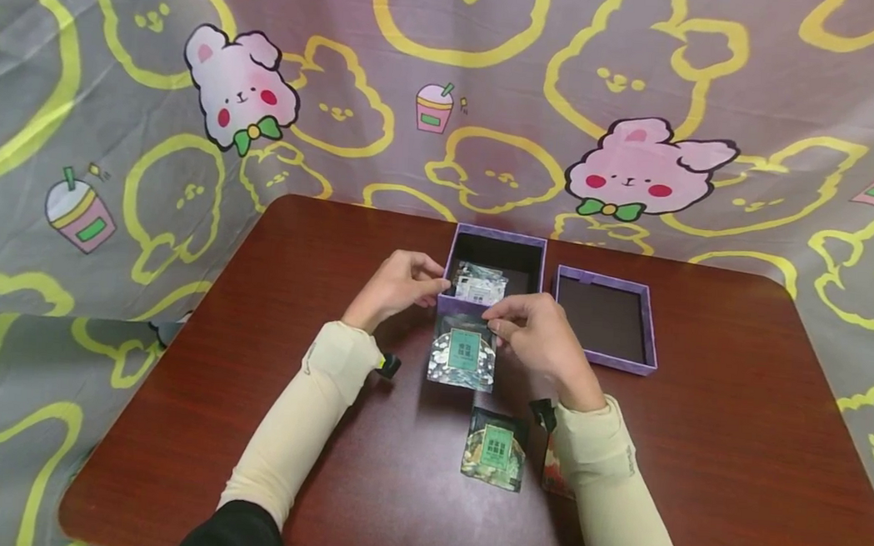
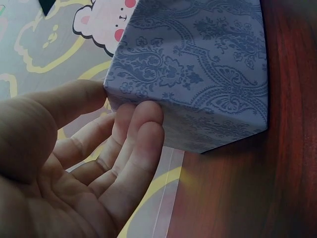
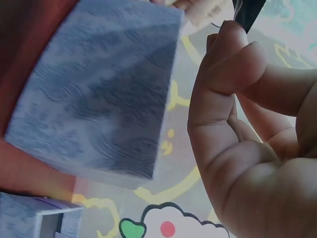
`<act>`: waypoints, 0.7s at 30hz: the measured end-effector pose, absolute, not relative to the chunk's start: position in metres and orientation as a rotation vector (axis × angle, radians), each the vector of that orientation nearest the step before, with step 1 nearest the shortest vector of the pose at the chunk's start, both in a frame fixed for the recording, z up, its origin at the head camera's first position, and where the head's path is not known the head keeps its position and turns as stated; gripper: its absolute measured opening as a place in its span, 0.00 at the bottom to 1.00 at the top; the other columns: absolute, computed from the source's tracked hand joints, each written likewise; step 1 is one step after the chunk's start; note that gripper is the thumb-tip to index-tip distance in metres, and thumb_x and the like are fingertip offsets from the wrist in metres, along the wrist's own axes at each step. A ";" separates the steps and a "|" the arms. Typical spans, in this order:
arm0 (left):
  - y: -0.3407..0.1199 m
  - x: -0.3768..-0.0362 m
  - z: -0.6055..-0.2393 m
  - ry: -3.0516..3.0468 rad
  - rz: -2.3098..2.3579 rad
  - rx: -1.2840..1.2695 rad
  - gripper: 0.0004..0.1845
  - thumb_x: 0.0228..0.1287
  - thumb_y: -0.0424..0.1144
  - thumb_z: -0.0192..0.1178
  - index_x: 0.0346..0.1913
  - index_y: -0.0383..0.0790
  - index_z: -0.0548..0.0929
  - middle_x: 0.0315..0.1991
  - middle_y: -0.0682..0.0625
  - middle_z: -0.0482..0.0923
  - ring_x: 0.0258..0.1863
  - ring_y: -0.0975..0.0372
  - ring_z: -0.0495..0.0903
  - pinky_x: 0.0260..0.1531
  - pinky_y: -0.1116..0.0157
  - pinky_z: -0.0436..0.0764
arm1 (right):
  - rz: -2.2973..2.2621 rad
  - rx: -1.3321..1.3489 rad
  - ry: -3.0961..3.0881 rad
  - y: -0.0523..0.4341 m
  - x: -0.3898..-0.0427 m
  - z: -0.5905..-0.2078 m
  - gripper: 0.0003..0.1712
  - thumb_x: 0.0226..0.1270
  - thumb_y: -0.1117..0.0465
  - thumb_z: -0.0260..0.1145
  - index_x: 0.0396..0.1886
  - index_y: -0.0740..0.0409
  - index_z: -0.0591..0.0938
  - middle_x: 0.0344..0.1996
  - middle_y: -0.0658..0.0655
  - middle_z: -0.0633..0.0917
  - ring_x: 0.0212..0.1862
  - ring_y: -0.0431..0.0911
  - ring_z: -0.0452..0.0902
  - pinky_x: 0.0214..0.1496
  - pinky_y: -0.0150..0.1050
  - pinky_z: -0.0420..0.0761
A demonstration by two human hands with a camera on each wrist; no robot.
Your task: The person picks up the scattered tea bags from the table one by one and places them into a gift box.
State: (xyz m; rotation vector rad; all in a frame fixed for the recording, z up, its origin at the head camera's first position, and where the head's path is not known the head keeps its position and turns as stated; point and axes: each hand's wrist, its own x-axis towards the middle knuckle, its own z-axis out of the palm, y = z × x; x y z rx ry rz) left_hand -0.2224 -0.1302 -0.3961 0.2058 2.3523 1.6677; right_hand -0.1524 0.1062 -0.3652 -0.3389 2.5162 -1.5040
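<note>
Right hand pinches packet by top edge; left hand fingers straight against box corner.

1. Purple box: open, square, damask-print outer walls, dark inside. Sits upright on table, far-centre. Left hand touches its near-left corner, fingers on the wall.
2. Sachets in box: a few small foil packs lying loose, pale label up, against near wall.
3. Held sachet: silvery foil w/ teal label, square. Right hand pinches its top edge; hangs just in front of box's near wall.
4. Sachet on table: same type, darker foil, teal label up, flat, near the right forearm, well apart from box.
</note>
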 end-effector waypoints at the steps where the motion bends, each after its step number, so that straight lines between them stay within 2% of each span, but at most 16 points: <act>1: -0.130 -0.222 -0.396 2.353 1.665 0.204 0.16 0.65 0.34 0.69 0.51 0.27 0.82 0.40 0.35 0.85 0.32 0.47 0.86 0.41 0.47 0.86 | -1.506 -0.334 2.524 0.106 -0.154 -0.363 0.07 0.70 0.72 0.65 0.40 0.63 0.88 0.25 0.58 0.84 0.28 0.54 0.80 0.28 0.42 0.83; 4: -0.130 -0.222 -0.396 2.345 1.665 0.200 0.15 0.65 0.34 0.69 0.49 0.28 0.83 0.40 0.35 0.85 0.32 0.48 0.86 0.42 0.47 0.85 | -1.500 -0.311 2.557 0.107 -0.159 -0.358 0.07 0.70 0.71 0.65 0.41 0.63 0.88 0.28 0.58 0.84 0.30 0.53 0.81 0.31 0.43 0.84; 12: -0.130 -0.222 -0.394 2.344 1.688 0.186 0.13 0.66 0.33 0.68 0.49 0.28 0.83 0.34 0.40 0.86 0.34 0.44 0.86 0.42 0.44 0.84 | -1.471 -0.314 2.620 0.108 -0.171 -0.348 0.07 0.71 0.69 0.66 0.41 0.60 0.89 0.29 0.59 0.86 0.31 0.56 0.81 0.28 0.41 0.81; 19: -0.130 -0.222 -0.396 2.320 1.681 0.137 0.11 0.67 0.32 0.67 0.48 0.30 0.83 0.35 0.41 0.86 0.38 0.38 0.85 0.44 0.43 0.84 | -1.514 -0.307 2.594 0.110 -0.183 -0.346 0.08 0.72 0.71 0.64 0.43 0.63 0.88 0.32 0.60 0.85 0.32 0.56 0.81 0.38 0.56 0.84; 21: -0.129 -0.222 -0.396 2.325 1.679 0.144 0.10 0.66 0.32 0.67 0.48 0.31 0.84 0.34 0.41 0.86 0.38 0.37 0.85 0.44 0.43 0.83 | -1.521 -0.304 2.590 0.111 -0.186 -0.346 0.08 0.72 0.71 0.63 0.42 0.64 0.88 0.31 0.60 0.85 0.33 0.58 0.81 0.38 0.55 0.84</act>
